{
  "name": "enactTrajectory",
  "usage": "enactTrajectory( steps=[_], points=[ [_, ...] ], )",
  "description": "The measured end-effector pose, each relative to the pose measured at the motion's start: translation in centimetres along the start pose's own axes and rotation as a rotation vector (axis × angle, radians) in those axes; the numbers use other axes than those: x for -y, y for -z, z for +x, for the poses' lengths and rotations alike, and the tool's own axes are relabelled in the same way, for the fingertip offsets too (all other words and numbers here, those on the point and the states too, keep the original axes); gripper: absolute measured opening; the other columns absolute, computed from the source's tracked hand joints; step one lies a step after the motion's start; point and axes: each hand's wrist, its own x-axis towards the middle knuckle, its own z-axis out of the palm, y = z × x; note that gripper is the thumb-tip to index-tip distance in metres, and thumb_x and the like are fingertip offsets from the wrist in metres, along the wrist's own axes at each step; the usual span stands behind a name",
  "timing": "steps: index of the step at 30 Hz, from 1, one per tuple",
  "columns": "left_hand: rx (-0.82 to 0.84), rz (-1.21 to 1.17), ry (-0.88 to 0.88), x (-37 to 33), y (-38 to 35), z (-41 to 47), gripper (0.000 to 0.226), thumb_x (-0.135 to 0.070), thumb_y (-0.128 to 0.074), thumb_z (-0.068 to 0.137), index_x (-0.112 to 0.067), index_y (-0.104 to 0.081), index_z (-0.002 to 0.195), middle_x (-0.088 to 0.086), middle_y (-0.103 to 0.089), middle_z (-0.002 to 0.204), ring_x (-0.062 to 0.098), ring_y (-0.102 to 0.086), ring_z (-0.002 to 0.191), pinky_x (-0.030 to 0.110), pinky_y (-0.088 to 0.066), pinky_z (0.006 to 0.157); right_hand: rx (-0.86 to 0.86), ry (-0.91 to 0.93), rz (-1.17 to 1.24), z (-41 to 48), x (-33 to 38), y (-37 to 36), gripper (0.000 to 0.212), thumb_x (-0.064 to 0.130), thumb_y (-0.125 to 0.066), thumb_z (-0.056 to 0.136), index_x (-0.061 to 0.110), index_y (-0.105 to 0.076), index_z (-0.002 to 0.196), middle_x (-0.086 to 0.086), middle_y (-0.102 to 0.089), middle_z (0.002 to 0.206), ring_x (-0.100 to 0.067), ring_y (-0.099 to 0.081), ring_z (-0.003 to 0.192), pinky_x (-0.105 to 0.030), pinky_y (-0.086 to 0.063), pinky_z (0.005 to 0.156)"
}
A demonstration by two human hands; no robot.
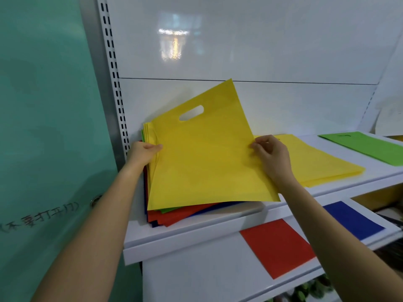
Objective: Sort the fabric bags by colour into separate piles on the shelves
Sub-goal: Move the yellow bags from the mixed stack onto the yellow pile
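Note:
A yellow fabric bag (205,153) with a cut-out handle is tilted up off a mixed stack of bags (174,214) at the left end of the upper shelf. My right hand (270,155) pinches its right edge. My left hand (144,152) holds the left edge of the yellow bags at the stack. To the right on the same shelf lies a yellow pile (322,164), then a green pile (368,147). On the lower shelf lie a red bag (277,247) and a blue bag (353,219).
The upper white shelf (196,238) juts out over the lower shelf (196,273). A slotted upright (113,68) and a teal glass door (43,127) stand to the left. The glossy back panel (239,40) closes the rear.

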Motion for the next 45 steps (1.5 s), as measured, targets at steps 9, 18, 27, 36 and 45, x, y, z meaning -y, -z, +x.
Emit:
enactTrajectory(
  steps=[9,18,27,36,45],
  points=[
    [0.017,-0.076,-0.116,-0.6,0.6,-0.3,0.031,-0.022,-0.057,0.091,-0.003,-0.062,0.115,0.005,-0.06,0.113,0.016,-0.054,0.102,0.027,-0.04,0.089,-0.007,-0.124,0.161,-0.2,0.5,0.8,0.009,0.015,-0.06,0.089,0.022,-0.06,0.084,0.006,-0.062,0.074,0.008,-0.05,0.051,-0.007,-0.039,0.05],
    [-0.118,-0.021,-0.32,-4.0,-0.1,-0.9,0.021,-0.02,-0.053,0.093,-0.003,-0.06,0.103,0.006,-0.06,0.099,0.016,-0.055,0.089,0.021,-0.043,0.069,-0.052,-0.14,0.149,-1.7,0.5,2.2,0.009,0.013,-0.06,0.089,0.011,-0.061,0.097,0.002,-0.064,0.078,-0.008,-0.054,0.067,-0.022,-0.044,0.061],
    [-0.26,0.066,-0.575,-10.3,-5.3,-8.0,0.023,-0.02,-0.053,0.093,-0.001,-0.06,0.101,0.01,-0.063,0.098,0.016,-0.056,0.087,0.027,-0.043,0.075,-0.151,-0.072,0.094,-7.1,-1.4,10.1,0.021,0.006,-0.053,0.091,0.018,-0.055,0.108,0.014,-0.058,0.091,0.0,-0.058,0.084,-0.017,-0.049,0.076],
    [-0.113,0.01,-0.616,-15.0,-21.2,-16.8,0.02,-0.015,-0.052,0.093,0.002,-0.056,0.101,0.013,-0.063,0.095,0.017,-0.055,0.081,0.019,-0.033,0.062,-0.187,-0.143,-0.069,-10.4,-7.7,25.6,0.041,0.014,-0.051,0.095,0.019,-0.041,0.134,0.01,-0.056,0.095,-0.005,-0.057,0.086,-0.022,-0.051,0.071],
    [0.008,0.033,-0.614,-17.1,-30.0,-17.5,0.021,-0.007,-0.048,0.093,-0.006,-0.065,0.105,0.005,-0.065,0.101,-0.01,-0.047,0.048,0.006,-0.032,0.048,-0.209,-0.129,-0.276,-6.2,-12.3,33.4,0.03,0.008,-0.05,0.093,0.013,-0.057,0.121,-0.002,-0.056,0.119,-0.01,-0.049,0.099,-0.008,-0.037,0.075]
  ],
)
